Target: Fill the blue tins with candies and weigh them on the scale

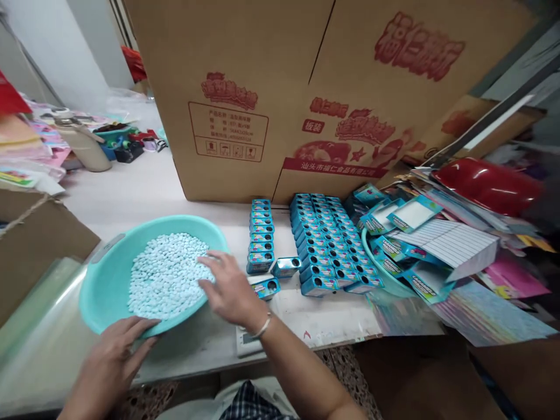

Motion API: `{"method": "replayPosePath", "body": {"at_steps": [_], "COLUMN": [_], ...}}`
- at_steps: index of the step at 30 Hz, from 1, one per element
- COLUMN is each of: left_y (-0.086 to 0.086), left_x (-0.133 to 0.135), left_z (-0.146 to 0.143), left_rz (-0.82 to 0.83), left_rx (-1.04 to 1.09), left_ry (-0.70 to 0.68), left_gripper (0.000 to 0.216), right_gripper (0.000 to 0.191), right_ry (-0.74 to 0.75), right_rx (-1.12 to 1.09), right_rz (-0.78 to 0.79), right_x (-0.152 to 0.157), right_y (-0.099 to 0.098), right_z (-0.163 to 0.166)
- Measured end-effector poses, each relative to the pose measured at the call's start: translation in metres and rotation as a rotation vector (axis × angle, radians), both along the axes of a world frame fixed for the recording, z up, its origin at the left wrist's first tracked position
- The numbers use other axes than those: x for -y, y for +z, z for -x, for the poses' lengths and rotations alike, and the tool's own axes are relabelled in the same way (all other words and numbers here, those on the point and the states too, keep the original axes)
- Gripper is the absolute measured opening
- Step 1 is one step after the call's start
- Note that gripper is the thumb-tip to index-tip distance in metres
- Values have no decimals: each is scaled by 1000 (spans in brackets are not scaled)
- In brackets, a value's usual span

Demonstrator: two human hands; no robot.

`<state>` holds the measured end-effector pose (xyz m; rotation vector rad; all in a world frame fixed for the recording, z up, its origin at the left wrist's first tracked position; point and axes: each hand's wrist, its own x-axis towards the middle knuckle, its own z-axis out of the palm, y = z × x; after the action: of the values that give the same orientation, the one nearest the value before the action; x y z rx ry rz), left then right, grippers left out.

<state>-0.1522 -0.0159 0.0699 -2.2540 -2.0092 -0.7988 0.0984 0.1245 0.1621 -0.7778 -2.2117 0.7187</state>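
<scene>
A turquoise plastic basin (102, 291) on the table holds a heap of small white candies (164, 271). My left hand (116, 350) grips its near rim, fingers over the edge and thumb below. Over the right side of the basin reaches my right hand (230, 289), fingers apart at the candies' edge, with nothing visible held. Beside it, a small blue box (266, 288) lies above a white scale (249, 344), which my right forearm partly hides. Another blue box (286, 266) sits just behind.
A short column of blue boxes (261, 236) and a larger block of boxes (324, 245) stand before a big cardboard carton (245, 52). At right, a bowl (385, 274) is piled with blue packaging and papers. A beige bottle (83, 143) and open carton (39, 251) are at left.
</scene>
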Motion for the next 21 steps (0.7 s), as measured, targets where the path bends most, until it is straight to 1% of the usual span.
{"method": "replayPosePath", "body": {"at_steps": [2,3,5,6,7,8,9,10,11,12,13,15,16,18,19,21], "left_y": [-4,-2,7,15,23,31,36,38,36,29,19,-7,-21,-42,-50,-58], "left_x": [0,0,1,2,4,5,7,7,5,1,-5,-22,-32,-49,-55,-62], "left_z": [24,31,33,25,11,-8,-31,-57,-84,-110,-134,-172,-184,-195,-195,-187], "left_rz": [31,48,66,62,48,53,40,73,121,191,236,248,244,226,217,207], "left_rx": [4,7,15,27,47,80,134,193,262,340,425,561,599,661,682,697], "left_ry": [10,11,26,38,44,44,4,-70,-134,-190,-214,-159,-127,-84,-75,-60], "left_gripper": [29,30,35,41,49,64,74,78,81,81,81,84,87,86,83,77], "right_gripper": [35,32,29,27,26,28,31,35,40,46,54,62,63,62,62,62], "right_ry": [-132,-206,-332,-379,-399,-384,-361,-354,-371,-378,-391,-404,-403,-407,-412,-422], "right_rx": [-37,-47,-35,-35,-41,-60,-103,-162,-235,-295,-340,-373,-382,-383,-376,-354], "right_rz": [-3,8,50,105,197,324,462,579,648,687,721,750,732,686,671,674], "right_x": [-13,-19,-26,-26,-22,-16,-8,1,10,19,27,38,42,46,47,49], "right_y": [7,9,7,1,-8,-20,-36,-54,-73,-92,-110,-138,-147,-155,-156,-156], "right_z": [-42,-66,-113,-134,-151,-163,-172,-175,-175,-171,-165,-149,-140,-125,-118,-105]}}
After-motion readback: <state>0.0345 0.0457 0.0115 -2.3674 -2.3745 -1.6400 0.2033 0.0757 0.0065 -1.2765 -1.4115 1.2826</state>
